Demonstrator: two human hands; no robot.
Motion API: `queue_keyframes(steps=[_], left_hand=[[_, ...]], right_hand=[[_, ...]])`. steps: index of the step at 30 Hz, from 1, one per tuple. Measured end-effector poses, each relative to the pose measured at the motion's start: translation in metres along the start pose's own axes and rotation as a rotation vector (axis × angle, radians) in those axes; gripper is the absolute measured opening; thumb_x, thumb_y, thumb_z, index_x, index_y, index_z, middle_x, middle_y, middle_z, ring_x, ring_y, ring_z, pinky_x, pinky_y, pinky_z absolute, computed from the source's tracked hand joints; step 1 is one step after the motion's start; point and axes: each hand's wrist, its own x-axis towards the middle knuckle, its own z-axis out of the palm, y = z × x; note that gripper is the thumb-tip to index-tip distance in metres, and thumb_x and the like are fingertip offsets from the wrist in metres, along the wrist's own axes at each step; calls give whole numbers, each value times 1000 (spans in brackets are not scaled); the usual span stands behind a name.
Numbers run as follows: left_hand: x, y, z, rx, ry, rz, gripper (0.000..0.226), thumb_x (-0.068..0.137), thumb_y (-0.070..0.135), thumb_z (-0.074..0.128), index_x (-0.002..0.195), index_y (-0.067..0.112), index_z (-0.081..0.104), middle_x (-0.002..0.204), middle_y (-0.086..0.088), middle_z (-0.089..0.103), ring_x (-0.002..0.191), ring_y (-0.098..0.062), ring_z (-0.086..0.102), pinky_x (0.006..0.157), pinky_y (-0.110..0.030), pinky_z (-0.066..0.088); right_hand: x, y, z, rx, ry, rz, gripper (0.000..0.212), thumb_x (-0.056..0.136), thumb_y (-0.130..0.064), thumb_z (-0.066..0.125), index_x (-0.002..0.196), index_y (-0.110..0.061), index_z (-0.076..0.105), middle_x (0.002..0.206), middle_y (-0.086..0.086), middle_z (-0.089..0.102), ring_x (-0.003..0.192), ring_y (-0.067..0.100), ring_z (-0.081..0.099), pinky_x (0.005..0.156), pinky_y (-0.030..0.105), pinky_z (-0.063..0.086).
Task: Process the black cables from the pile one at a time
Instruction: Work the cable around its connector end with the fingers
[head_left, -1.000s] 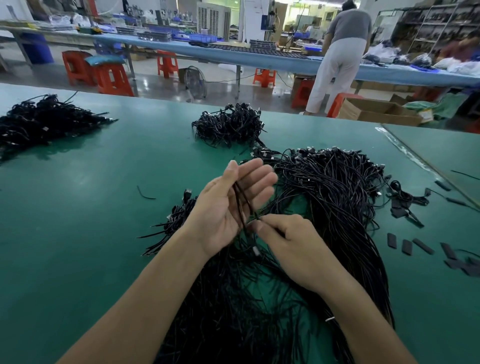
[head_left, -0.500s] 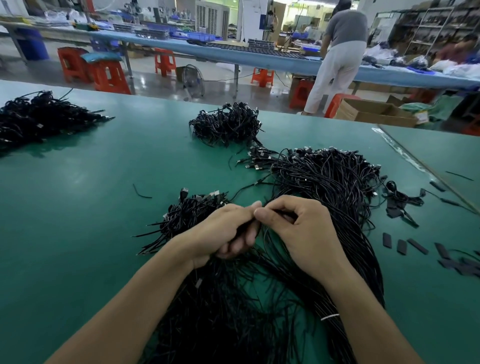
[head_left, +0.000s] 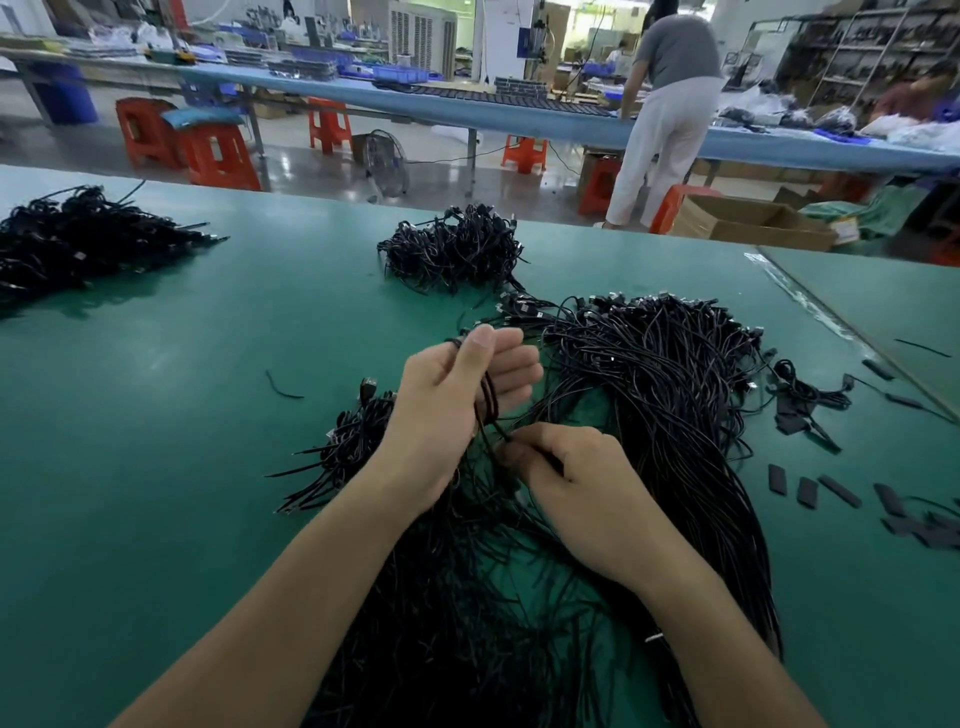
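Note:
A big pile of loose black cables (head_left: 675, 405) spreads over the green table (head_left: 156, 441) in front of me. My left hand (head_left: 452, 410) is raised above it, thumb up, with a looped black cable (head_left: 487, 402) lying across its palm and fingers. My right hand (head_left: 576, 488) sits just below and to the right, its fingers pinched on the lower end of that same cable. A small bundle of coiled cables (head_left: 353, 441) lies just left of my left hand.
Two more heaps of black cables lie at the far middle (head_left: 457, 249) and far left (head_left: 78, 239). Short black strips (head_left: 810, 488) are scattered to the right. A person (head_left: 670, 114) stands at a blue bench beyond the table edge, near orange stools (head_left: 218, 156).
My left hand has gone from a closed fist against the right hand to an opened, raised palm holding the cable loop. My right hand has dropped lower, still pinching the cable.

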Motion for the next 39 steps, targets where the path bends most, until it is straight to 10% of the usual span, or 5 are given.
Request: queue_keyframes(steps=[6, 16, 22, 26, 39], left_hand=[[-11, -2, 3, 892, -159, 100, 41, 105, 31, 44, 73, 16, 66, 67, 8, 66, 59, -8, 62, 63, -32, 55], [-20, 17, -5, 588, -386, -296, 61, 105, 46, 35, 53, 22, 57, 43, 5, 41, 39, -11, 33, 42, -18, 32], [-20, 21, -12, 201, -472, -433, 54, 96, 53, 42, 55, 20, 51, 42, 11, 28, 35, -5, 22, 38, -17, 28], [-19, 22, -15, 109, -530, -513, 54, 89, 56, 51, 46, 26, 38, 40, 9, 30, 32, -4, 24, 36, -17, 29], [-19, 9, -9, 228, -406, -443, 51, 93, 50, 51, 52, 24, 38, 55, 0, 45, 48, -14, 37, 47, -23, 37]], right_hand=[[1, -3, -12, -85, 7, -111, 20, 95, -22, 64, 77, -20, 72, 61, -3, 62, 50, 23, 49, 47, 36, 42], [2, -7, -32, 243, 242, -119, 22, 73, -44, 76, 74, -22, 77, 59, -5, 65, 54, 9, 53, 53, 28, 42], [4, -9, -28, 520, 36, -99, 21, 73, -27, 74, 81, -12, 62, 89, 1, 75, 83, 13, 68, 78, 28, 57], [3, -13, -31, 460, -73, -144, 16, 82, -29, 72, 80, -21, 59, 75, -16, 64, 72, 4, 54, 69, 17, 45], [3, -3, -26, 268, -66, -22, 15, 96, -19, 62, 87, -11, 53, 78, 20, 55, 68, 12, 46, 61, 24, 41]])
